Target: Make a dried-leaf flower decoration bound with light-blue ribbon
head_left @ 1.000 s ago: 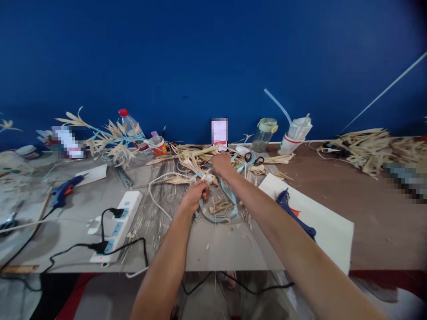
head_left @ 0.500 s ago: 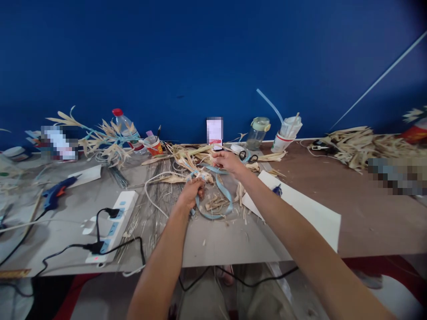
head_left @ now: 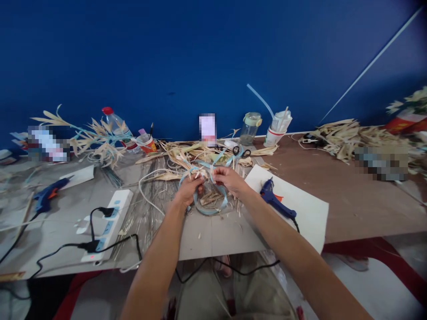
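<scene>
My left hand (head_left: 191,188) is closed in a pinch on a dried husk flower (head_left: 200,172) with light blue ribbon about its base. My right hand (head_left: 229,179) is just beside it, thumb and fingertips pinching a small pale strip (head_left: 212,172), apparently husk. A loop of blue ribbon (head_left: 207,212) hangs down between the hands to the tabletop, around some loose husk scraps (head_left: 211,198). Behind them lies a heap of dried husks (head_left: 176,153), with black-handled scissors (head_left: 246,153) at its right. The fingers partly cover the flower.
A blue glue gun (head_left: 276,200) rests on white card (head_left: 308,211) at right; another glue gun (head_left: 50,193) lies left. A power strip (head_left: 111,226) with black cords is near my left arm. A phone (head_left: 207,129), jar (head_left: 251,129), paper cup (head_left: 275,137) and bottle (head_left: 116,124) stand along the wall.
My right hand has come back from the husk heap toward me, down to my left hand, with a pale strip in its fingertips. My left hand keeps its pinch. The view has shifted right.
</scene>
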A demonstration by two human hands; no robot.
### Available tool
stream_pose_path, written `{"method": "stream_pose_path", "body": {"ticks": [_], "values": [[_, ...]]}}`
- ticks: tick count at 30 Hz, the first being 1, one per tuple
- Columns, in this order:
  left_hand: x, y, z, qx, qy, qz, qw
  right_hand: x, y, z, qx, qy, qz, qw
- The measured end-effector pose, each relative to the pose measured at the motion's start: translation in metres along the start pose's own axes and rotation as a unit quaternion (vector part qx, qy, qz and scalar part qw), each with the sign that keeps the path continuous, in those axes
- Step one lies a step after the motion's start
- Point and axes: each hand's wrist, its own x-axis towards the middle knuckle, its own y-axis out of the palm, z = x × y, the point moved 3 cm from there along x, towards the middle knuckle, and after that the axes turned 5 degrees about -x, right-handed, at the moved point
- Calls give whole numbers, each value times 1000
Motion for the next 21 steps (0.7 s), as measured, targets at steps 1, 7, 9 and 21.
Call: {"method": "stream_pose_path", "body": {"ticks": [1,7,9,21], "values": [[-1,1,0,3,-1,4,1000,-1,1,-3,12,3,5,1000],[-5,8,-1,20,7,20,1000,-3,7,-19,36,14,20,999],[-4,9,0,24,4,9,1000,-2,8,-23,22,13,21,999],[1,8,5,28,2,-24,999,4,-5,-29,-110,-36,-44,992]]}}
